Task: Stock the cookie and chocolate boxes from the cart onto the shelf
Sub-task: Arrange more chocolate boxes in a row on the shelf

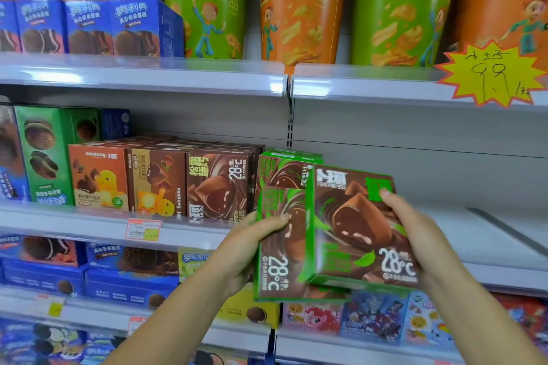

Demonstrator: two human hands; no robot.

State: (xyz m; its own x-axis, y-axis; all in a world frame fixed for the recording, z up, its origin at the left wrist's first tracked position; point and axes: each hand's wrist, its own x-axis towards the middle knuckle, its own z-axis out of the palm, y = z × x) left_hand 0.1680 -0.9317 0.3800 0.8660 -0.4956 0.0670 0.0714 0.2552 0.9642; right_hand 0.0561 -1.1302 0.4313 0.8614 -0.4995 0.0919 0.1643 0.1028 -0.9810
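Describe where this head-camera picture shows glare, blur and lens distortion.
Head view: glare streaks the upper shelf rail; motion blur softens the left hand, the right hand and the green chocolate boxes they grip; the wide lens seems to bend the shelf lines; goods along the bottom edge look smeared.

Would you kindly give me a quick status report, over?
Left hand grips one green-edged brown cardboard chocolate box. Right hand grips second matching box, overlapping it. Third matching box stands on grey metal shelf behind.
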